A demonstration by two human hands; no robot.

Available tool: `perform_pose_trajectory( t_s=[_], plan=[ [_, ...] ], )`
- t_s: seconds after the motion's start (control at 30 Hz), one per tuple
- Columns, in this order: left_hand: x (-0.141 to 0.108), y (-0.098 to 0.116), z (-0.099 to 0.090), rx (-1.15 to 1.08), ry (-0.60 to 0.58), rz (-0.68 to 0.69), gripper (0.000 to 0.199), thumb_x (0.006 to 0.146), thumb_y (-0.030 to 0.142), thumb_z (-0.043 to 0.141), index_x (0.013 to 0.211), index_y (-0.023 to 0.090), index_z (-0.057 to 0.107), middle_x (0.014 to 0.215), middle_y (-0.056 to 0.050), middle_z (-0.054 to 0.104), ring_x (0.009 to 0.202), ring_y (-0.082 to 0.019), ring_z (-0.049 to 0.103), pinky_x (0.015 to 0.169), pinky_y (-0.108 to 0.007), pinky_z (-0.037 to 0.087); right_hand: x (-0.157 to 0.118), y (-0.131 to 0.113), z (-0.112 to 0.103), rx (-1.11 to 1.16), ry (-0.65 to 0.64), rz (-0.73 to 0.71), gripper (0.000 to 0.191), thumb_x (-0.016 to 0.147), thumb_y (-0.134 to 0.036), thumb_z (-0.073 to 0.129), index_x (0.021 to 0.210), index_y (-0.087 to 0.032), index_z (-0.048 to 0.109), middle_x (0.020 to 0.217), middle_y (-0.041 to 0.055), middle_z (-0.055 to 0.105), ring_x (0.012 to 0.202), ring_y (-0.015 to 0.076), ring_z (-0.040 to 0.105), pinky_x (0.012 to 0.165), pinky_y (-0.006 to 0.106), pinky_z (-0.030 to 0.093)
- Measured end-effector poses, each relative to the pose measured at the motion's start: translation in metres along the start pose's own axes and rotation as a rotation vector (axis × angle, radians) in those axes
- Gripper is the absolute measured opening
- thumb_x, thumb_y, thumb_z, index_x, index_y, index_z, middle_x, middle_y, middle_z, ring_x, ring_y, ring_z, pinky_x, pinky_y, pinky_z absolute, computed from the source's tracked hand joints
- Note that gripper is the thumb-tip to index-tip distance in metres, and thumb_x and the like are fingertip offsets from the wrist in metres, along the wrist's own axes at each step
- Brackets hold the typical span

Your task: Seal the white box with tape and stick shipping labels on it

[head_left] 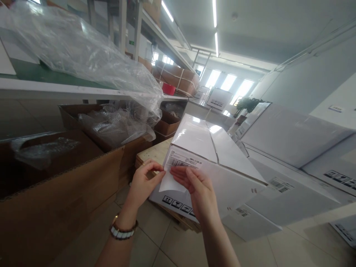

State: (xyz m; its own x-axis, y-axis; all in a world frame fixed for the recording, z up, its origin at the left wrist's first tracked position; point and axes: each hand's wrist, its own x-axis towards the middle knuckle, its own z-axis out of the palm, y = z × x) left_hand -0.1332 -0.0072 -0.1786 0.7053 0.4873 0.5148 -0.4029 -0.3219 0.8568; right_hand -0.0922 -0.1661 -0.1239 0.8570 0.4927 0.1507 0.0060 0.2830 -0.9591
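Note:
A white label sheet (171, 182) is pinched between my two hands in front of a white carton (222, 163). My left hand (143, 182) grips the sheet's left edge with thumb and forefinger. My right hand (198, 189) pinches its upper right part. Just above my fingers a barcode label (182, 160) lies on the carton's near top edge. The carton rests on a wooden pallet (154, 152). I wear a watch on my left wrist.
Brown cardboard boxes (55, 200) with clear plastic bags stand at the left under a white shelf (69, 89). More white cartons (292, 137) are stacked at the right. A tiled floor (178, 244) lies below my arms. Further boxes line the back.

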Motion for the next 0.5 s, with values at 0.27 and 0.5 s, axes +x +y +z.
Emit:
perform_pose_trajectory(
  t_s=[0.27,0.5],
  plan=[
    [-0.005,-0.005,-0.013,0.15,0.037,-0.11,0.009,0.074,0.029,0.064,0.074,0.021,0.066,0.078,-0.001,0.068,0.079,-0.02,0.062,0.077,-0.032,0.048,-0.018,0.058,-0.025,-0.129,0.019,0.281,0.061,0.061,-0.071,0.08,0.086,-0.016,0.08,0.094,0.0149,0.08,0.093,0.0349,0.074,0.091,0.052,0.058],
    [-0.022,-0.018,-0.049,0.187,0.349,-0.164,0.017,0.084,0.034,0.066,0.083,0.017,0.062,0.082,-0.002,0.064,0.076,-0.017,0.061,0.074,-0.032,0.053,0.002,-0.013,0.017,-0.034,-0.117,-0.108,0.037,0.086,-0.051,0.071,0.099,-0.017,0.077,0.106,0.0124,0.078,0.102,0.0272,0.072,0.096,0.045,0.057]
  ],
)
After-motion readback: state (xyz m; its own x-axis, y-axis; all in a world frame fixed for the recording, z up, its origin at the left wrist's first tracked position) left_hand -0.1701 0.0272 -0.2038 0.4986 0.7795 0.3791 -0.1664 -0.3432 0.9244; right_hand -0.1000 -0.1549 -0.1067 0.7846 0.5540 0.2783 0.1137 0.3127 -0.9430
